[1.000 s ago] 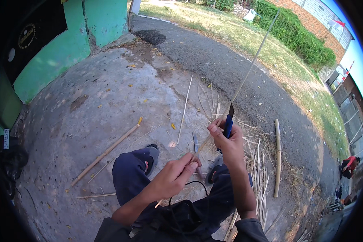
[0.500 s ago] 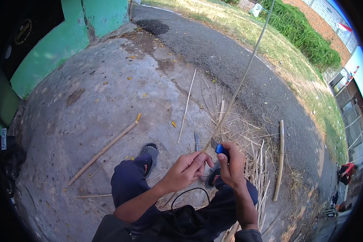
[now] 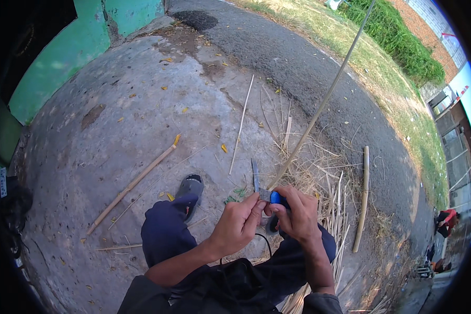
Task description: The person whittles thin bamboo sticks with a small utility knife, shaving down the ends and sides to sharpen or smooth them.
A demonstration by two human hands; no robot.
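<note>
My left hand [image 3: 236, 222] is closed around the near end of a long thin bamboo stick [image 3: 324, 99], which slants up and away to the far right. In my closed right hand [image 3: 299, 214] is a knife with a blue handle [image 3: 278, 199]. Its short blade [image 3: 265, 195] lies against the stick close to my left fingertips, and the two hands almost touch. My fingers hide the stick's near end and the exact contact with the blade. Just beyond my hands, another blade [image 3: 255, 175] lies on the ground.
Loose split strips and shavings [image 3: 337, 220] lie on the right. A thick bamboo piece [image 3: 365, 199] rests beyond them. On the left concrete lies a brown stick [image 3: 133, 183]; a thin pale stick [image 3: 242, 125] lies ahead. A green wall [image 3: 52, 68] stands far left.
My right hand with the knife has moved left and closer to my left hand. The bamboo stick leans further right. The view has shifted slightly, and a few green leaves show beside my left hand.
</note>
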